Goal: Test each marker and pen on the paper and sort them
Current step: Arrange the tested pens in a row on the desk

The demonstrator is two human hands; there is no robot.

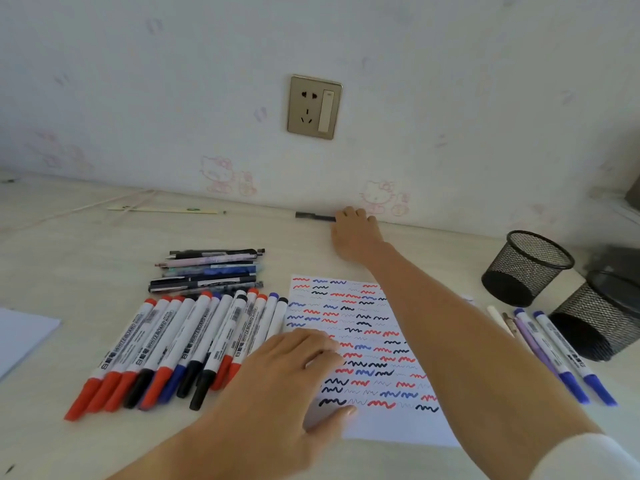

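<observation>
Left hand (291, 372) is nearest, palm down with fingers straight and spread, pressing the left edge of the test paper (391, 420) flat on the desk (69, 244); thumb tip sits on the paper's lower left margin. Paper is covered in rows of red, blue and black squiggles, bottom strip blank. Right arm crosses over the paper's upper right part, white sleeve (585, 459) at the bottom right corner. Right hand (353, 233) is at the far desk edge against the wall, over one end of a black pen (313, 215) lying along the wall; fingers curl down at it, but cannot tell whether they actually hold it or only touch it. Just left of the paper: a fanned row of whiteboard markers (180, 344) with red, blue and black caps, caps toward the camera. Behind that row: a stack of pens (211, 270) lying sideways. Right of the paper: two blue markers (561, 358) side by side, with a purple pen (530, 341) and a white one (497, 315) just beside them. Two black mesh pen cups (526, 268) lie tipped on their sides near those, mouths toward the camera. Wall socket (314, 107) above the desk; sheet of paper (20, 334) at the left edge.
</observation>
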